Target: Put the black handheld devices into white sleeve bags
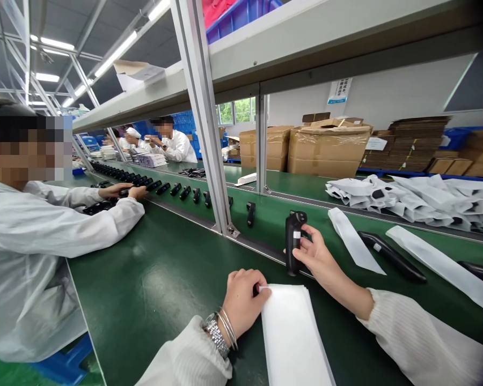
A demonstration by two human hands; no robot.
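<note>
My right hand (pixel 314 251) grips a black handheld device (pixel 293 244) with a small white label, holding it upright over the metal rail. My left hand (pixel 243 297) pinches the top left corner of a stack of flat white sleeves (pixel 292 332) lying on the green table in front of me. To the right of my right hand lie a white sleeve (pixel 354 238), a similar black device (pixel 391 256) and another white sleeve (pixel 443 268). A further black device (pixel 250 213) rests on the green belt, left of my right hand.
A metal post (pixel 203 112) rises from the rail and carries a shelf (pixel 326 32) overhead. Black devices (pixel 165 188) line the belt at left, where a co-worker (pixel 44 230) handles some. White packed pouches (pixel 410 201) lie heaped at right, with cardboard boxes (pixel 326 150) behind.
</note>
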